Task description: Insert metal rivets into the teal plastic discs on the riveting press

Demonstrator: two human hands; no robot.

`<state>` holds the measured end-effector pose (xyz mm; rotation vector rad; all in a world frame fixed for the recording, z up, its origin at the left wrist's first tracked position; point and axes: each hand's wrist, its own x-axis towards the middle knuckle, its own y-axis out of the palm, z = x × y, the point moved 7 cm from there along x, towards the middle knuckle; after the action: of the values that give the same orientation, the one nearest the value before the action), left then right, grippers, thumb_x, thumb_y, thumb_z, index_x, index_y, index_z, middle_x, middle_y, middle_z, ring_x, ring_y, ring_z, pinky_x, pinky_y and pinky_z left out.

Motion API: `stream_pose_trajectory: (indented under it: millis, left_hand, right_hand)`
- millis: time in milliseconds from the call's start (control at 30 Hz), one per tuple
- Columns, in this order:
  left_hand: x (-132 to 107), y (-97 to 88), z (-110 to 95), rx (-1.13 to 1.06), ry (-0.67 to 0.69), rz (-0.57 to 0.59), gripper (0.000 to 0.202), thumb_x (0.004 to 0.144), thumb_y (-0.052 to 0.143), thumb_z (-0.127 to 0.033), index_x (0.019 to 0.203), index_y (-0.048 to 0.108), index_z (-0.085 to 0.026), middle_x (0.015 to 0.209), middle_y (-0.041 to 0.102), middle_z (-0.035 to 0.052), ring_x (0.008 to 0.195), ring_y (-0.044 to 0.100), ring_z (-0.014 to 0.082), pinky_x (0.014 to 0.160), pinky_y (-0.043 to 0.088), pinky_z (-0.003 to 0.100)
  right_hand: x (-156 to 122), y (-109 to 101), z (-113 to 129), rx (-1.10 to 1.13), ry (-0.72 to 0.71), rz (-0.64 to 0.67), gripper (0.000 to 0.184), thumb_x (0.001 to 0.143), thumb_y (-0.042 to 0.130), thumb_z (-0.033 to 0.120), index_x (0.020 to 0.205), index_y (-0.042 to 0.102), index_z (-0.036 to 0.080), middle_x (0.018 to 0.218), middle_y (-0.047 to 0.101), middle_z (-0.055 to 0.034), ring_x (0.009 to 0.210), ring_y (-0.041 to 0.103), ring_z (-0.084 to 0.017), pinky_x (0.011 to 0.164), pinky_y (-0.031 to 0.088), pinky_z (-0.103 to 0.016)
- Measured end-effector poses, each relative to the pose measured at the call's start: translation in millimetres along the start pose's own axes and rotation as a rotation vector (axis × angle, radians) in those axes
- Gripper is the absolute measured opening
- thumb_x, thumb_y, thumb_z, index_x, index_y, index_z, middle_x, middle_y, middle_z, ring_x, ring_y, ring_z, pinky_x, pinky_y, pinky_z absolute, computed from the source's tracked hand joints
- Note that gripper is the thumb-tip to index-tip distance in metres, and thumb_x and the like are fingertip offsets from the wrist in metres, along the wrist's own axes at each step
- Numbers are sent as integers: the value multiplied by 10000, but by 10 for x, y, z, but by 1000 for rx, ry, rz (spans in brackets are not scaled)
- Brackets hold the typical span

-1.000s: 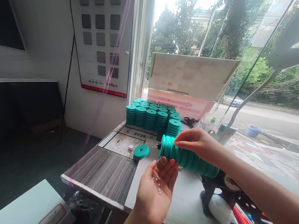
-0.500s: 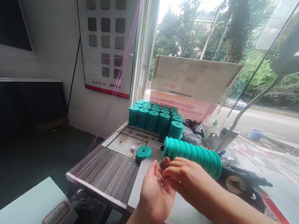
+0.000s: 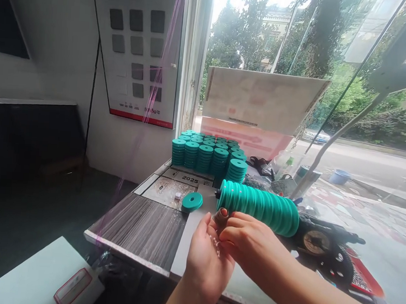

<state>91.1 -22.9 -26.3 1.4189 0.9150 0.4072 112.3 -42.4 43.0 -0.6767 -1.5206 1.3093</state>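
My left hand [image 3: 209, 266] is cupped palm up in front of the bench, holding several small white pieces [image 3: 216, 245], like beads or pin heads. A brown wrap [image 3: 220, 217] covers one of its fingertips. Over that palm, my right hand [image 3: 244, 233] has its fingers pinched together; whatever is between them is hidden. Just beyond the hands lies a row of teal discs [image 3: 260, 207] threaded side by side on a black-ended shaft, with small pale dots on the nearest rims. A loose pair of teal discs [image 3: 192, 201] rests on the bench left of it.
Several stacks of teal discs [image 3: 205, 157] stand at the back by the window. A small whitish block [image 3: 178, 196] sits on the bench [image 3: 138, 235]. Right are a black mechanism with a round wooden part [image 3: 316, 243], a red tray [image 3: 371, 279] and a lamp arm [image 3: 323, 153].
The whole view has shifted slightly, so the scene sits a little higher and further left. Both hands stay together, the right fingers still pinched over the left palm.
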Motion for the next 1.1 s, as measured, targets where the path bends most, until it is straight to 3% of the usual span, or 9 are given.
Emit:
stream_pose_trajectory:
  millis: [200, 367, 500, 633, 733, 833, 967, 1100]
  left_hand:
    - [-58, 52, 17, -60, -65, 33, 360, 908, 312, -257, 799, 599, -69, 694, 593, 62, 614, 573, 113, 619, 457, 205]
    - [-80, 139, 22, -40, -78, 107, 319, 896, 334, -260, 866, 587, -68, 740, 588, 74, 641, 570, 125, 639, 467, 228]
    - [-68, 94, -12, 11, -4, 10, 247, 865, 401, -228, 835, 589, -71, 846, 620, 121, 809, 616, 190, 751, 487, 287]
    - [-56, 67, -25, 71, 19, -19, 203, 830, 459, -209, 827, 607, -70, 931, 628, 158, 999, 579, 262, 844, 474, 324]
    - [-42, 51, -33, 90, 16, -23, 194, 822, 469, -196, 811, 618, -73, 896, 643, 150, 998, 585, 260, 835, 483, 319]
    - [-23, 30, -32, 90, 4, -25, 199, 821, 468, -192, 798, 625, -73, 871, 653, 149, 960, 604, 257, 819, 491, 320]
    - [-4, -18, -30, 86, 7, -41, 210, 824, 469, -195, 771, 626, -67, 848, 655, 153, 916, 622, 258, 807, 496, 322]
    - [2, -29, -12, 85, -1, -31, 198, 822, 476, -192, 781, 626, -68, 888, 651, 156, 977, 596, 276, 813, 496, 318]
  right_hand:
    - [9, -42, -21, 76, -7, 120, 197, 707, 573, 7, 579, 587, 156, 639, 595, -7, 630, 526, -135, 611, 423, -234]
    - [7, -216, -42, 212, -54, 58, 184, 770, 555, 89, 610, 613, 162, 617, 575, -9, 639, 513, -130, 607, 403, -221]
    - [-4, -403, -387, 392, 79, 8, 232, 850, 457, 261, 685, 593, 170, 676, 588, -12, 608, 498, -113, 575, 400, -224]
    - [61, -575, -888, 526, 328, -53, 210, 698, 594, 363, 629, 566, 167, 582, 547, 5, 557, 465, -114, 543, 392, -243]
    - [141, -561, -1062, 773, 438, 2, 169, 567, 652, 309, 563, 569, 162, 525, 544, 11, 536, 485, -117, 534, 407, -252]
    - [209, -523, -1084, 864, 446, 36, 125, 525, 651, 269, 559, 608, 157, 513, 555, 11, 519, 490, -112, 531, 414, -257]
    - [214, -449, -1076, 862, 437, 15, 186, 571, 628, 300, 682, 640, 150, 503, 544, 27, 499, 479, -104, 503, 394, -247]
    - [162, -409, -1028, 860, 399, -19, 134, 640, 579, 257, 745, 540, 183, 489, 480, 70, 498, 447, -91, 482, 339, -222]
